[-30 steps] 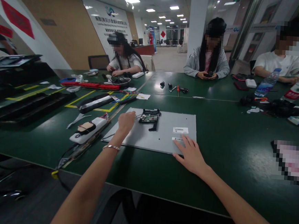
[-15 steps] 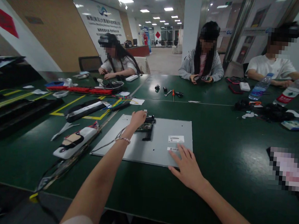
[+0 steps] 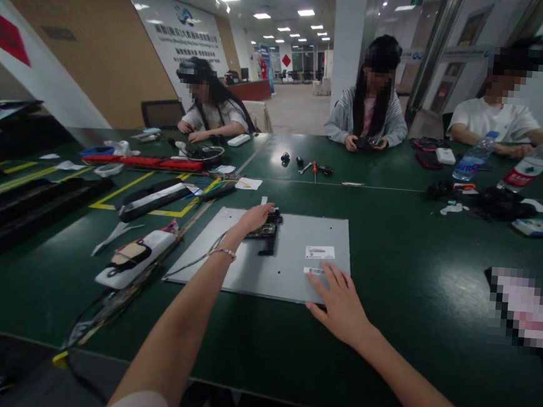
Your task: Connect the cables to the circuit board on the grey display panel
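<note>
A flat light-grey panel lies on the green table, with two white labels near its right side. On its upper part sits a circuit board with black plastic parts, and a grey cable runs from it to the left. My left hand is closed over the board's far end. Its fingertips are bunched by a black part there, and what they hold is hidden. A small white tab shows just beyond the fingers. My right hand rests open, fingers spread, on the panel's near right corner and the lower label.
Left of the panel lie a white device with wires and a grey pointed tool. Farther back are a red-handled screwdriver and a wrench. Bottles stand at the right. Three people sit across the table.
My left hand has shifted slightly right, and its fingers now reach lower over the board's far end. The white tab shows more clearly. My right hand stays in place.
</note>
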A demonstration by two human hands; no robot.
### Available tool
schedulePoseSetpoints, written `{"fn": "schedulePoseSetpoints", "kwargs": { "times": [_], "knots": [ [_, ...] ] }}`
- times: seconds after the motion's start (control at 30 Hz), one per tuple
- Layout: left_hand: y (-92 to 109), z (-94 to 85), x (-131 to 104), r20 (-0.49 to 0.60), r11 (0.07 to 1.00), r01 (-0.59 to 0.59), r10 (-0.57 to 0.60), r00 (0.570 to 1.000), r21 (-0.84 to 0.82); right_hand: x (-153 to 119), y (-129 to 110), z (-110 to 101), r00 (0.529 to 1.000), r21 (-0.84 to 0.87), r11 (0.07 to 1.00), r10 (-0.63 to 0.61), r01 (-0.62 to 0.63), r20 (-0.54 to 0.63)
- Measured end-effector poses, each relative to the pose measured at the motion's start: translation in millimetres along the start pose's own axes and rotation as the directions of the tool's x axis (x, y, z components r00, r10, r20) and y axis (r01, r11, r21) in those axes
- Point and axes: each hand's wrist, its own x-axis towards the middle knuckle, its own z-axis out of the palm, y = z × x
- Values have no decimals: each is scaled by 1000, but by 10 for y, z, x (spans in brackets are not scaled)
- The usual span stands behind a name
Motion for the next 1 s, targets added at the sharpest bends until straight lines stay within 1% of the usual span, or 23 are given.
{"fn": "schedulePoseSetpoints", "kwargs": {
  "times": [0.1, 0.17, 0.27, 0.33, 0.4, 0.5, 0.57, 0.63, 0.7, 0.77, 0.83, 0.9, 0.93, 1.0],
  "knots": [
    [-11, 30, -10, -12, 1000, 1, -1, 1000, -14, 5, 4, 33, 1000, 1, 1000, -1, 1, -25],
    [-16, 36, -44, -34, 999, -6, 4, 999, -53, 9, 6, 47, 999, 4, 1000, -4, 4, -39],
    [-44, 26, -133, -139, 991, -26, 8, 990, -128, 11, 9, 40, 1000, 22, 1000, -6, 7, -26],
    [-93, 12, -222, -212, 987, -15, -20, 977, -160, -1, 14, 18, 1000, 34, 999, -1, 1, -3],
    [-181, -2, -335, -266, 985, 13, -58, 962, -170, -29, 22, -10, 1000, 40, 999, 4, -5, 25],
    [-380, -24, -537, -324, 981, 71, -128, 938, -180, -101, 47, -48, 998, 35, 999, 8, -10, 61],
    [-533, -46, -682, -352, 969, 132, -200, 914, -209, -160, 72, -65, 997, 31, 999, 10, -12, 77],
    [-672, -73, -822, -370, 942, 213, -301, 879, -260, -218, 100, -76, 996, 36, 999, 10, -13, 90],
    [-778, -99, -948, -367, 898, 287, -404, 838, -333, -269, 129, -88, 995, 54, 998, 5, -11, 99],
    [-843, -114, -1052, -316, 828, 345, -504, 804, -442, -307, 160, -101, 995, 92, 996, -1, -8, 103],
    [-872, -119, -1131, -221, 715, 380, -593, 775, -586, -327, 206, -113, 994, 164, 986, -21, 3, 106],
    [-877, -123, -1183, -128, 583, 389, -654, 745, -713, -329, 276, -116, 995, 272, 962, -16, -11, 97],
    [-874, -128, -1199, -98, 528, 387, -675, 732, -756, -324, 320, -112, 997, 333, 942, 7, -34, 83],
    [-860, -147, -1212, -56, 447, 373, -697, 715, -813, -307, 416, -95, 993, 457, 882, 109, -114, 38]
  ]
}}
